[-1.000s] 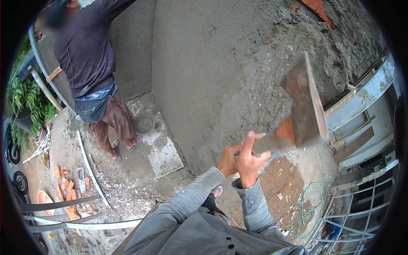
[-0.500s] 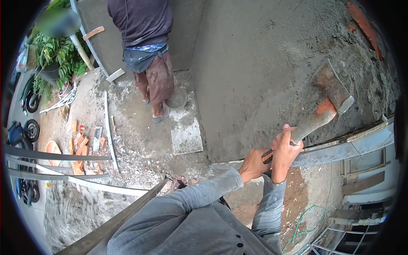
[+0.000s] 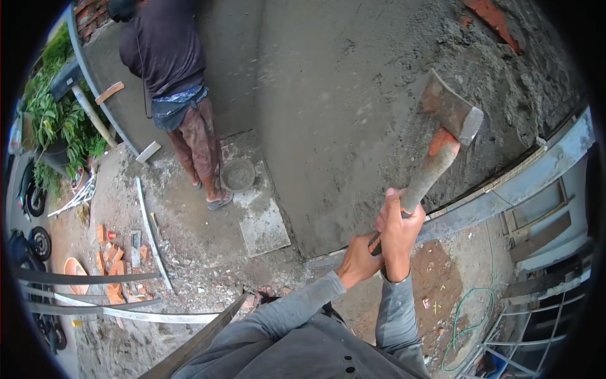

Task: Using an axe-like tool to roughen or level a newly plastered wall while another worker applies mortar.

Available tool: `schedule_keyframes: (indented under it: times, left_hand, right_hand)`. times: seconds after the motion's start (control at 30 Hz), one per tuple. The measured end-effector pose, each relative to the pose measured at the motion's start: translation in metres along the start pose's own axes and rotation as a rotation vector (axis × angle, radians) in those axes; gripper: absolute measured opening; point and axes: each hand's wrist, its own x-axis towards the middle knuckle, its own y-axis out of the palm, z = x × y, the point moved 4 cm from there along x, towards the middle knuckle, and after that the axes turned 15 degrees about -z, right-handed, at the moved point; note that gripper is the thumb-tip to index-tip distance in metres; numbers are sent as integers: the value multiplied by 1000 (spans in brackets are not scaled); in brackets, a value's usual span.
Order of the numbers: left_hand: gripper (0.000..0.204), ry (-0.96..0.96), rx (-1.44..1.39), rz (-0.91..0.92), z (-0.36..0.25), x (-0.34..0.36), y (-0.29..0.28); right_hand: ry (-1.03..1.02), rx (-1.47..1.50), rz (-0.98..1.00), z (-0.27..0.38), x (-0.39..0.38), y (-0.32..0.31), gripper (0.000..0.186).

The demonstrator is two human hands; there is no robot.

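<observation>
Both my hands grip a hoe (image 3: 432, 169) by its long handle. My right hand (image 3: 400, 235) wraps the shaft farther up toward the blade, thumb along the top. My left hand (image 3: 361, 261) closes around the dark, orange-marked lower end. The hoe's broad metal blade (image 3: 456, 110), muddy and orange near its socket, is over the grey wet mortar (image 3: 334, 120) at the right. Whether it touches the mortar I cannot tell. Rougher, lumpy mortar (image 3: 511, 95) lies beyond it.
A co-worker (image 3: 180, 95) stands on the left, beside a round mortar pan (image 3: 238, 175) and a pale slab (image 3: 265, 227). A metal edge form (image 3: 505, 189) bounds the mortar at right. Broken bricks (image 3: 115, 265), metal bars (image 3: 95, 278) and a green hose (image 3: 470, 312) lie around.
My view has turned, so the surroundings sit differently in the picture. The hoe and my hands appear farther left, with the handle steeper. Both hands keep their grip.
</observation>
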Motion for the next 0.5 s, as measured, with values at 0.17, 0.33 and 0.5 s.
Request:
schedule_keyframes:
  times: [0.17,0.33,0.5]
  left_hand:
    - [30,378,-137,-50,-39,22,8]
    - [29,430,-84,50,-14,43,8]
    - [25,90,3,-32,-15,9,-3]
  right_hand:
    - [-509,-39,-18,42,-20,0,24]
    - [-681,11,-104,-5,1,-9,22]
    - [-81,36,-15,1,13,1,23]
